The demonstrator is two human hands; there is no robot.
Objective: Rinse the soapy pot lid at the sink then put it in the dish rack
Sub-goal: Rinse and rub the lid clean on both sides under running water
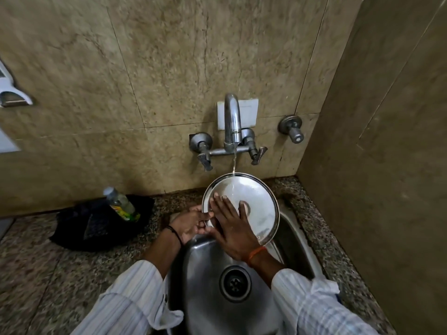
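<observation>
A round steel pot lid [256, 201] is held tilted over the steel sink [208, 257], its inner face toward me. Water runs from the tap [232, 122] in a thin stream onto the lid's upper part. My left hand [192, 224] grips the lid's left rim between thumb and fingers. My right hand [232, 226] lies flat on the lid's face, fingers spread and pressed against the metal. No dish rack is in view.
A black cloth [96, 223] lies on the granite counter [48, 274] left of the sink, with a clear bottle [121, 204] leaning on it. Two tap handles and a separate valve [291, 128] project from the tiled wall. A side wall stands close on the right.
</observation>
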